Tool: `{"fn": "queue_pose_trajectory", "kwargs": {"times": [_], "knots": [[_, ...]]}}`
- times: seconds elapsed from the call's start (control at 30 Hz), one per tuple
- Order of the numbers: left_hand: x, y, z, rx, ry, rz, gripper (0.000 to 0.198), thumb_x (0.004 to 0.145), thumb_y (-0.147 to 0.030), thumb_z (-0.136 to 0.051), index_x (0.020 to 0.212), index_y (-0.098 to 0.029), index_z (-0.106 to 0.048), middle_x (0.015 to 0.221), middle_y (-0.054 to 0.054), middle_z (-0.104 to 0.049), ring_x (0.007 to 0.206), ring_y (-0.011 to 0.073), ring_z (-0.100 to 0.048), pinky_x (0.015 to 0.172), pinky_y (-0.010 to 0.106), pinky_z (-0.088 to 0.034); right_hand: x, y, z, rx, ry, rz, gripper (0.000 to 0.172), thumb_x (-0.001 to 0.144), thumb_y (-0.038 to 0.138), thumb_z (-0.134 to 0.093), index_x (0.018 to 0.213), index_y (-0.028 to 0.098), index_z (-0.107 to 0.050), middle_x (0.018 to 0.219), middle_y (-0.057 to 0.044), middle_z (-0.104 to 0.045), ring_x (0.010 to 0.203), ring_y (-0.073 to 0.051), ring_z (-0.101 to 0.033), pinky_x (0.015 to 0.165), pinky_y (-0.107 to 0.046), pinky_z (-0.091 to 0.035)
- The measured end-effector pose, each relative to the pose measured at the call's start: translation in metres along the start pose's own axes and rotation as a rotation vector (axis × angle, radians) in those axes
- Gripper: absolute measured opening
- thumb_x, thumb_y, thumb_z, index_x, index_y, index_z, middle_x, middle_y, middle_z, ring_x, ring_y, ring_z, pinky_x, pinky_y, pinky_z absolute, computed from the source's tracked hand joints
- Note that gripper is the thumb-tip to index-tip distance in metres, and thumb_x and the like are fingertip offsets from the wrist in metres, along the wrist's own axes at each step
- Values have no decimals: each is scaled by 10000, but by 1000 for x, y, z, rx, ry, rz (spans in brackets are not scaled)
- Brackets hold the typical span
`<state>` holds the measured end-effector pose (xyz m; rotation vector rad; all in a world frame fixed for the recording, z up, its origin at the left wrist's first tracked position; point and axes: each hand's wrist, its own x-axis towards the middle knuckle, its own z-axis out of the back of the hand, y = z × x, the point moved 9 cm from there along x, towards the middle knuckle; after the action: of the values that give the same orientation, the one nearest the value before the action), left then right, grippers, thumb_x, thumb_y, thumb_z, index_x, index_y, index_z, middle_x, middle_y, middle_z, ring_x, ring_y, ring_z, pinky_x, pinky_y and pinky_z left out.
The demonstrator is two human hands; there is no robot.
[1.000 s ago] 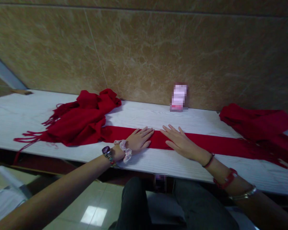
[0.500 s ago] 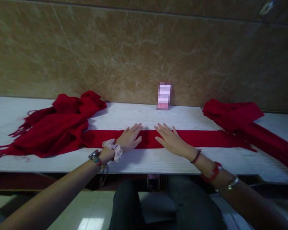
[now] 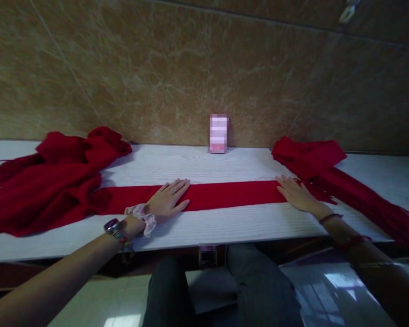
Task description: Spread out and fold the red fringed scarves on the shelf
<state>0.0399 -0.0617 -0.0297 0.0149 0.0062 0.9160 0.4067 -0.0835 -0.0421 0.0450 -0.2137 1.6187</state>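
A red scarf (image 3: 231, 195) is stretched in a flat band along the white tabletop (image 3: 221, 225). My left hand (image 3: 167, 200) lies palm down on the band left of the middle, fingers extended. Flat near the band's fringed right end rests my right hand (image 3: 298, 194), its fingers reaching over the cloth. To the left, a rumpled heap of red fabric (image 3: 64, 175) meets the band. Another folded red scarf (image 3: 310, 156) with a long fringed tail lies at the right, just beyond my right hand.
A brown marbled wall (image 3: 177, 77) rises behind the table. A small pixelated pink-and-white object (image 3: 218, 134) stands against it. My legs (image 3: 259, 286) are below the table's front edge. A light ring-shaped item (image 3: 347, 13) shows at the upper right.
My right hand has slid right along the band to its fringed end, while my left hand stays flat on its left part. More of the smooth band shows between them. The view has shifted slightly.
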Motion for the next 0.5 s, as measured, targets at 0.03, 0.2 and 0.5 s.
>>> {"fn": "queue_pose_trajectory", "kwargs": {"times": [0.03, 0.2, 0.5], "knots": [[-2, 2, -1, 1, 2, -6, 606, 876, -460, -237, 1388, -136, -246, 1437, 78, -235, 1320, 264, -200, 1043, 462, -234, -2, -18, -3, -14, -3, -17, 489, 871, 295, -204, 1301, 167, -398, 1358, -155, -404, 1250, -327, -342, 905, -605, -347], [-26, 41, -5, 27, 26, 7, 612, 874, -453, -216, 1393, -131, -235, 1436, 90, -234, 1322, 255, -198, 1044, 448, -237, -5, -27, 6, -64, -16, -1, 499, 864, 324, -274, 1231, 49, -473, 1302, -222, -445, 1242, -318, -358, 969, -486, -347], [-5, 30, 14, 63, 108, -43, 576, 812, -222, -301, 1360, -51, -259, 1447, 135, -176, 1336, 230, -141, 1054, 396, -221, -2, 160, 51, 264, -33, 429, 515, 906, 402, -243, 1338, 147, -360, 1411, -110, -333, 1307, -245, -250, 1028, -462, -269]]}}
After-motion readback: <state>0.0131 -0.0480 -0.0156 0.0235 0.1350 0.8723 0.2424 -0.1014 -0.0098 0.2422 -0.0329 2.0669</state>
